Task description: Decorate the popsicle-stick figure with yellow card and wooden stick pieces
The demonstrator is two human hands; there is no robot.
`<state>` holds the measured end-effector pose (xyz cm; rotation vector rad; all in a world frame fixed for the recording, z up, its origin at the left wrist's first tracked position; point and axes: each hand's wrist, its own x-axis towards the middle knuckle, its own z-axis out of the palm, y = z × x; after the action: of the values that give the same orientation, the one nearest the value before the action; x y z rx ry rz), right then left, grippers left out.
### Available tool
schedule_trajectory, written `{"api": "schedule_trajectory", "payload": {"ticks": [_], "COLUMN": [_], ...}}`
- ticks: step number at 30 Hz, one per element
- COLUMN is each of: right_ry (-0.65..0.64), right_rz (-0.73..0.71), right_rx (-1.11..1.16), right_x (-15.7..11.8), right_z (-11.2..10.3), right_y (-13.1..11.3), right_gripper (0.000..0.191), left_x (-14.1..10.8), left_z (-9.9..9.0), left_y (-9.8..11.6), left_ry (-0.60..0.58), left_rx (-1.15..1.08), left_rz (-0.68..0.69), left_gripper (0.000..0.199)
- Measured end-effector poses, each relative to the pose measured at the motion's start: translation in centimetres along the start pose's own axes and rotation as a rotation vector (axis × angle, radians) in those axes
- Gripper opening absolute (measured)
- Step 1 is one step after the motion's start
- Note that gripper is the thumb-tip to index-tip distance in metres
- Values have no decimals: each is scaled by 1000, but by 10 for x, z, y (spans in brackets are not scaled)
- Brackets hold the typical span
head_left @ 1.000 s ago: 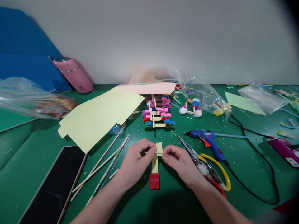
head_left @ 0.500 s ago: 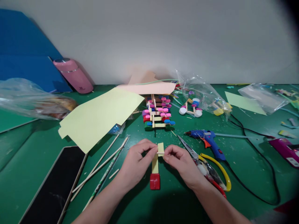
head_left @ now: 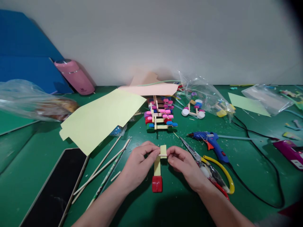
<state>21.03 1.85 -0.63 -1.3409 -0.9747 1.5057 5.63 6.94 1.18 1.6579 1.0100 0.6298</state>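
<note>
A short pale stick (head_left: 163, 155) lies level between my two hands, across a small yellow paper piece (head_left: 163, 148). My left hand (head_left: 143, 164) pinches its left end between thumb and forefinger. At the other end, the curled fingertips of my right hand (head_left: 181, 160) close on the tip; their exact contact is hard to see. Just below, a yellow paper strip (head_left: 157, 167) runs down to a red block-like piece (head_left: 157, 184) on the green table (head_left: 137, 205).
Ahead stands a row of small colourful stick models (head_left: 161, 116). To the right lie scissors (head_left: 191, 149), a blue glue gun (head_left: 210, 142) and its black cable. Left are long sticks (head_left: 101, 167), a phone-like black slab (head_left: 54, 189), a yellow sheet (head_left: 101, 119) and a pink bottle (head_left: 74, 77).
My right hand has shifted very slightly to the right, showing more of the stick's right end. My left hand stays almost where it was.
</note>
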Motion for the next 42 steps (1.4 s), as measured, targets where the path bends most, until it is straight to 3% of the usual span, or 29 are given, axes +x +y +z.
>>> {"api": "schedule_trajectory", "payload": {"ticks": [11, 21, 42], "right_ry": [47, 30, 0], "right_rz": [-83, -111, -102], "right_rx": [-136, -219, -270], "right_x": [11, 11, 12], "right_z": [2, -1, -4], "right_y": [-16, -17, -17], "right_gripper": [9, 9, 11], "left_x": [0, -1, -1], "left_z": [0, 0, 0], "left_y": [2, 0, 0], "left_ry": [-5, -30, -30], "left_rx": [-24, -103, -59], "left_rz": [-38, -62, -39], "left_gripper": [26, 16, 17]}}
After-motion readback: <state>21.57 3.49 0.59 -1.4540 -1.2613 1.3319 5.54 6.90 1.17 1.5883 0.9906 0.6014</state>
